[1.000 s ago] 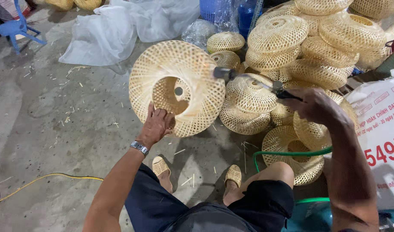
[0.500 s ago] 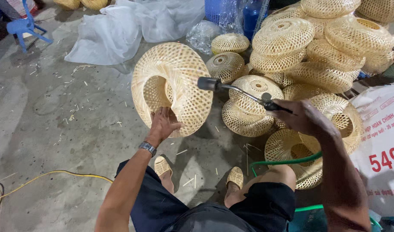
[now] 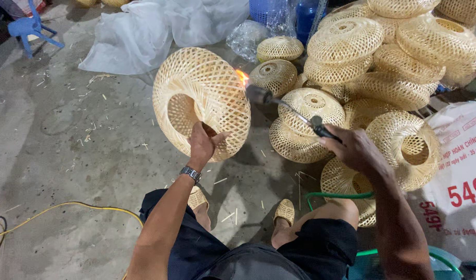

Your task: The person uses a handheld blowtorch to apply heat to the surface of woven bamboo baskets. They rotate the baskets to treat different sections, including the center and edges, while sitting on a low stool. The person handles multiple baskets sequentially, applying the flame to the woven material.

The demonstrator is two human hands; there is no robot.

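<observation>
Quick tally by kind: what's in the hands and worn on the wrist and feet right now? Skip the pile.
Woven bamboo shade: 1, gripped by left hand
Gas torch: 1, lit, in right hand
Wristwatch: 1
Tan sandals: 2
Total: 5

Heap of woven bamboo shades [image 3: 388,57] upper right, white plastic sheet [image 3: 144,36] top centre, blue stool [image 3: 33,28] upper left, yellow cable [image 3: 67,210] lower left, printed sack [image 3: 461,171] right

Even, fairly bright overhead light; soft shadows pool under the knees at 6 o'clock. Small flame [image 3: 242,77] flares orange near centre. Slight softness, corners bend a little.
</observation>
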